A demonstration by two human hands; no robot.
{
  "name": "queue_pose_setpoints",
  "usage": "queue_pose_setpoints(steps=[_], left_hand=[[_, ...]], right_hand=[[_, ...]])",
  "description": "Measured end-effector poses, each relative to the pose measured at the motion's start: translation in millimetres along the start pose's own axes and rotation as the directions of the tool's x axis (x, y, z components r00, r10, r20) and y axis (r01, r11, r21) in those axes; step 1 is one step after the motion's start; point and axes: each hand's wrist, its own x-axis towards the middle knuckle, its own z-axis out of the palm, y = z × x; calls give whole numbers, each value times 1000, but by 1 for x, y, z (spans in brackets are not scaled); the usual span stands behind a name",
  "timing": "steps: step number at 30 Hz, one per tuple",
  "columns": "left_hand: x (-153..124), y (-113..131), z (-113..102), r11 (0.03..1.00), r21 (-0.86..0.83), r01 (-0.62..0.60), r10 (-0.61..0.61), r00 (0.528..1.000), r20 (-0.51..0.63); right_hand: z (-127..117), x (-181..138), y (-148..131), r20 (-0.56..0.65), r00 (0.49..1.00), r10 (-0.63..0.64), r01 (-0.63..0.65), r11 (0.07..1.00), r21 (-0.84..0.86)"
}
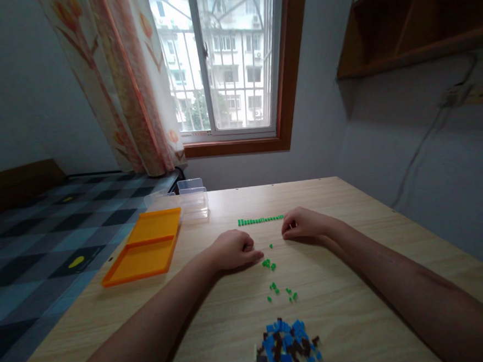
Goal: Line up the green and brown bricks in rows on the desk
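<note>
1. Work surface: a light wood-grain tabletop [359,327], lit from the window side.
2. Near edge: a mixed pile [284,346] of small blue, dark brown and pale pieces, heaped and overlapping.
3. Beyond the pile: loose green pieces [276,291], scattered in small groups along the middle of the tabletop.
4. Left hand [233,249]: fingers curled, thumb extended just beside the farther group of green pieces. Whether anything is held cannot be told.
5. Right hand [304,222]: fingers bent inward, thumb and fingertips close together — at the right end of the green row. A held piece cannot be confirmed.
6. Green row [261,221]: small pieces set side by side in a nearly straight line, left to right, beyond the loose pieces.
7. Left side: an orange tray [141,259] with two sections; clear plastic boxes [194,205] stand behind it, near the far edge.
8. Left of the tabletop: a bed [102,199] with a dark checked cover.
9. Right wall: a wooden shelf [416,52] above a socket [481,94] and a hanging cable.
10. Far wall: a floral curtain [131,89] beside a brown-framed window [237,65] — bars and a pale building visible outside.
</note>
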Motion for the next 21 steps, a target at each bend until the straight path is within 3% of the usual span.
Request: queue_pose_setpoints(steps=[9, 16, 21], left_hand=[[0, 2, -1, 1000, 22, 17, -17, 1000, 15], [0, 3, -2, 999, 33, 12, -12, 1000, 0], [0, 2, -1, 999, 36, 14, -14, 1000, 1]], right_hand=[[-10, -4, 35, -140, 981, 131, -142, 988, -68], [-5, -4, 50, -329, 914, 237, -267, 963, -47], [-4, -6, 53, -329, 914, 240, -267, 963, -40]])
